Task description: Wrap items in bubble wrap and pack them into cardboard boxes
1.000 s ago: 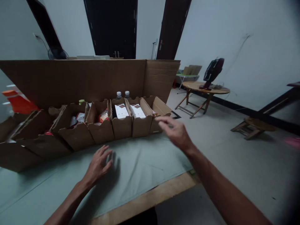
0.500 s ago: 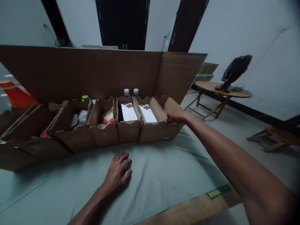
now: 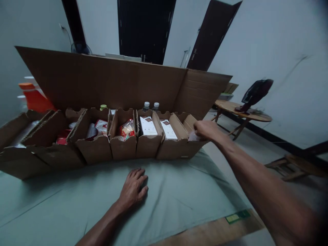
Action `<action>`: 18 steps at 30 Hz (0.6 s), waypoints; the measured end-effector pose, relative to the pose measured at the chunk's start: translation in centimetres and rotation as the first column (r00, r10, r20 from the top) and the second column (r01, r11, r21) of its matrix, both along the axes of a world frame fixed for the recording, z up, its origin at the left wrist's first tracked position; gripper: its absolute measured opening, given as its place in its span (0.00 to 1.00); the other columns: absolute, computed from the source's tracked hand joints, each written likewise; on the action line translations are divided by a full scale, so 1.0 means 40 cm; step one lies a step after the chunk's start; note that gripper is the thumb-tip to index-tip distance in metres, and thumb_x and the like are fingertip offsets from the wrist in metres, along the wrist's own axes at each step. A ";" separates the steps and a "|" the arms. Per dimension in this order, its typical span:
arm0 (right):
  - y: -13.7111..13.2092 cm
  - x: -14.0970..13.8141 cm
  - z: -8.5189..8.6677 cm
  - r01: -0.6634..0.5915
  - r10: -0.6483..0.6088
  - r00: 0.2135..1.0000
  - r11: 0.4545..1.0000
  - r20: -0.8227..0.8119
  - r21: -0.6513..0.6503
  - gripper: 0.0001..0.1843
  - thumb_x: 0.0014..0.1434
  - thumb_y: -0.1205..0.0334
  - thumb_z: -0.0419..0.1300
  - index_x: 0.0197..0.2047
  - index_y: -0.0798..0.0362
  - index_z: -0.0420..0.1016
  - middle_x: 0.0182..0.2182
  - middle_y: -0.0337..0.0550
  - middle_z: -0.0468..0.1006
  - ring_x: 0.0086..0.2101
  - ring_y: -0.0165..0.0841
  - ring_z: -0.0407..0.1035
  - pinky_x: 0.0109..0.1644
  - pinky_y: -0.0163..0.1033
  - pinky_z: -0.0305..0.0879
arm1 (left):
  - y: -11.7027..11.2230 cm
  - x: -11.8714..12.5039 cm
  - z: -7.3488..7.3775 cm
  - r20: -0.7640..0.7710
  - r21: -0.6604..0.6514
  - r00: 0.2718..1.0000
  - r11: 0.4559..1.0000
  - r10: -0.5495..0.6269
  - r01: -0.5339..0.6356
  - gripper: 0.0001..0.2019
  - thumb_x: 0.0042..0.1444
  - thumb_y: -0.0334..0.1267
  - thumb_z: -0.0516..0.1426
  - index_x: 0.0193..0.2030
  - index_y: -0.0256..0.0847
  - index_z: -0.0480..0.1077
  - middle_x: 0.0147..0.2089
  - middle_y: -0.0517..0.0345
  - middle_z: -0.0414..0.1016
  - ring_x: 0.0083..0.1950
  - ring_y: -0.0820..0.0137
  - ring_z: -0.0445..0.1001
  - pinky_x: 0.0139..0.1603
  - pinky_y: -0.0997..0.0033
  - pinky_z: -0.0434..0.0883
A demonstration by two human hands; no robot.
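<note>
My left hand (image 3: 134, 187) rests on the pale green cloth (image 3: 164, 198), fingers stretched out and holding nothing. At the rightmost cardboard bin (image 3: 187, 148) of the row, my right hand (image 3: 205, 130) is closed around a whitish, see-through plastic thing (image 3: 193, 136). Only part of this thing shows at the bin's rim, so its kind is unclear. Two white boxes (image 3: 148, 126) with a brown mark stand in the neighbouring compartments. Further left, one bin holds a red and clear food packet (image 3: 128, 129).
A tall cardboard panel (image 3: 115, 82) stands behind the bins, with white-capped bottles (image 3: 146, 105) before it. An orange bottle (image 3: 36, 97) is at the far left. Beyond the table's right edge are a round wooden table (image 3: 256, 116) with a dark device and a wooden stool (image 3: 299, 165).
My right hand has risen from inside the rightmost bin to its rim, and the whitish plastic thing now shows in it. My left hand stays on the cloth. The view has shifted slightly.
</note>
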State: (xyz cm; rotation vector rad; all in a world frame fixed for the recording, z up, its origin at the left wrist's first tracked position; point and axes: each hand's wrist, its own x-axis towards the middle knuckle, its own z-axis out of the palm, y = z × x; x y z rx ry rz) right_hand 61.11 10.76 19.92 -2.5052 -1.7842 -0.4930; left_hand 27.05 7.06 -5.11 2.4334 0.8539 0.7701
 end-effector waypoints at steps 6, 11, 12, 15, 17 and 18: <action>-0.253 -0.091 0.139 -0.013 0.052 0.992 0.946 -0.113 0.325 0.09 0.57 0.62 0.57 0.35 0.52 0.79 0.32 0.49 0.81 0.33 0.39 0.74 0.38 0.42 0.65 | 0.014 -0.005 0.001 0.186 -0.196 0.980 0.980 0.069 -0.032 0.17 0.54 0.41 0.60 0.51 0.44 0.77 0.61 0.43 0.74 0.66 0.47 0.67 0.67 0.39 0.61; -0.359 -0.260 -0.058 -0.047 0.454 0.673 0.814 -0.584 0.578 0.07 0.51 0.55 0.61 0.29 0.49 0.75 0.25 0.39 0.76 0.28 0.34 0.69 0.33 0.38 0.65 | -0.028 -0.008 0.087 0.454 -0.564 0.882 0.807 0.124 0.177 0.35 0.53 0.52 0.62 0.66 0.43 0.64 0.65 0.41 0.70 0.66 0.52 0.69 0.65 0.46 0.65; -0.364 -0.303 -0.112 -0.041 0.484 0.578 0.821 -0.657 0.569 0.07 0.51 0.56 0.61 0.29 0.49 0.75 0.24 0.38 0.76 0.27 0.34 0.69 0.33 0.38 0.65 | -0.047 -0.008 0.106 0.525 -0.601 0.842 0.754 0.123 0.265 0.38 0.54 0.54 0.62 0.69 0.42 0.60 0.66 0.40 0.69 0.65 0.53 0.69 0.64 0.49 0.66; -0.368 -0.415 -0.229 -0.159 0.469 0.336 0.883 -0.816 0.442 0.06 0.52 0.59 0.60 0.27 0.51 0.73 0.22 0.36 0.74 0.26 0.31 0.69 0.31 0.35 0.65 | -0.097 -0.029 0.151 0.672 -0.669 0.700 0.603 0.241 0.435 0.37 0.51 0.56 0.64 0.64 0.38 0.65 0.61 0.40 0.73 0.61 0.54 0.72 0.61 0.55 0.68; -0.362 -0.444 -0.243 -0.303 0.456 0.300 0.878 -0.838 0.370 0.06 0.54 0.60 0.59 0.29 0.51 0.75 0.24 0.37 0.77 0.28 0.32 0.72 0.35 0.35 0.68 | -0.104 -0.073 0.170 0.629 -0.733 0.689 0.571 0.359 0.371 0.30 0.50 0.56 0.64 0.53 0.35 0.72 0.51 0.43 0.78 0.52 0.57 0.76 0.54 0.59 0.71; -0.353 -0.438 -0.230 -0.341 0.475 0.331 0.866 -0.816 0.366 0.07 0.56 0.59 0.59 0.31 0.51 0.77 0.27 0.38 0.79 0.31 0.32 0.73 0.37 0.36 0.69 | -0.097 -0.107 0.178 0.585 -0.762 0.711 0.566 0.390 0.316 0.27 0.50 0.55 0.64 0.49 0.35 0.73 0.47 0.45 0.79 0.47 0.59 0.76 0.51 0.61 0.71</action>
